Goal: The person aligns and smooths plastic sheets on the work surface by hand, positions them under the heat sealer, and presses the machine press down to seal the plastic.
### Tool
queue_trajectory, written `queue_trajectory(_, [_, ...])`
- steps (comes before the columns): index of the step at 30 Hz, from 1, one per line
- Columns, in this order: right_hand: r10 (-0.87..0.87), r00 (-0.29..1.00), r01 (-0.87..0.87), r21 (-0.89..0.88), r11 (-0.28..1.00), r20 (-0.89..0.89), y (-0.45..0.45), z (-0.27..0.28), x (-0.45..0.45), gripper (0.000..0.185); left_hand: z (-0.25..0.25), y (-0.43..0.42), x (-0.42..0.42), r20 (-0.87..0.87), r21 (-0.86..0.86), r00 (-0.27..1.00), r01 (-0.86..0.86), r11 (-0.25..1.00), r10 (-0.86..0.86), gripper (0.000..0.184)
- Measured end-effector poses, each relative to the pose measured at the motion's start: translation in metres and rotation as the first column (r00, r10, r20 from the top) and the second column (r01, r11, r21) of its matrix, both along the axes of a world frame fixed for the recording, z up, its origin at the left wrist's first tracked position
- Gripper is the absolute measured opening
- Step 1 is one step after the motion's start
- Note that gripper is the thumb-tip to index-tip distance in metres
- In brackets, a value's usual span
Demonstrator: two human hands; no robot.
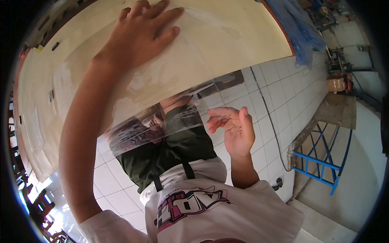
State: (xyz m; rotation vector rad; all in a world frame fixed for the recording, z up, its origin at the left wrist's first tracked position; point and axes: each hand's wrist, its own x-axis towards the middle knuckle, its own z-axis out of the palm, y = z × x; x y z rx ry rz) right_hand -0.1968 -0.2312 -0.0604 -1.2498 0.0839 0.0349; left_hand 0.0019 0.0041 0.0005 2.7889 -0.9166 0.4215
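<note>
My left hand [148,26] lies on the cream-coloured tabletop [227,40], fingers spread and palm down on what looks like clear plastic film. A strip of this clear plastic film [139,131] hangs over the near edge, in front of my dark green shorts [178,141], and shines with reflections. My right hand [237,131] is raised beside the right end of the hanging strip. Its fingers are loosely bent and the thumb stands apart. The fingertips are close to the film's edge; whether they touch it I cannot tell.
Blue plastic sheeting [300,32] hangs at the table's right end. A blue metal frame [320,162] with a board on top stands at the right. A dark cable [267,117] runs across the white tiled floor [279,81]. Small dark objects lie on the table's left part.
</note>
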Motion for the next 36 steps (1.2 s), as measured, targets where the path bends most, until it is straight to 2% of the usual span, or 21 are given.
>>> queue_trajectory(3, [-0.031,1.000,0.030,-0.073,0.997,-0.001,0.003,0.000,0.001,0.060,-0.002,0.000,0.001,0.032,0.007,0.999,0.002,1.000,-0.002,0.055])
queue_trajectory(7, [0.018,1.000,-0.018,-0.046,0.999,0.020,0.002,-0.001,0.003,0.056,0.001,-0.001,0.000,0.020,0.005,1.000,0.002,1.000,-0.002,0.055])
queue_trajectory(9, [-0.054,0.998,0.048,-0.142,0.989,-0.040,0.009,0.002,0.003,0.058,0.002,0.000,0.000,0.015,0.007,1.000,0.011,1.000,-0.011,0.055])
queue_trajectory(13, [-0.071,0.996,0.064,-0.129,0.990,-0.047,0.013,0.002,0.000,0.057,-0.002,-0.001,0.002,0.014,0.016,1.000,0.013,1.000,-0.013,0.055])
queue_trajectory(15, [-0.107,0.993,0.101,-0.113,0.988,-0.041,0.014,0.001,-0.001,0.054,-0.013,-0.002,0.006,0.189,0.086,0.982,-0.008,0.996,-0.009,0.049])
queue_trajectory(16, [-0.110,0.993,0.104,-0.109,0.988,-0.041,0.013,-0.001,-0.002,0.054,-0.013,-0.002,0.007,0.189,0.089,0.982,-0.005,0.996,-0.012,0.049])
queue_trajectory(19, [-0.045,0.999,0.046,-0.050,0.998,0.018,0.008,-0.007,-0.005,0.046,-0.010,-0.002,0.004,0.132,0.096,0.991,-0.011,0.995,-0.001,0.049])
queue_trajectory(22, [-0.075,0.997,0.077,-0.093,0.993,0.024,0.009,-0.007,-0.005,0.042,-0.011,-0.002,0.005,0.117,0.088,0.993,-0.014,0.996,0.004,0.048])
queue_trajectory(24, [-0.078,0.994,0.090,-0.180,0.980,0.071,0.007,-0.010,-0.006,0.038,-0.017,-0.001,0.005,0.133,0.054,0.991,-0.023,0.998,0.016,0.049])
queue_trajectory(27, [-0.089,0.993,0.102,-0.176,0.979,0.077,0.007,-0.013,-0.004,0.036,-0.017,-0.001,0.004,0.126,0.049,0.992,-0.027,0.998,0.021,0.049])
queue_trajectory(34, [-0.094,0.990,0.106,-0.114,0.988,0.107,0.009,-0.013,0.001,0.035,-0.015,-0.002,0.005,0.155,0.033,0.988,-0.007,0.999,0.002,0.048])
queue_trajectory(36, [-0.134,0.970,0.169,-0.164,0.972,0.205,0.013,-0.009,0.003,0.042,-0.013,-0.003,0.003,0.147,0.040,0.989,-0.010,0.999,0.004,0.049])
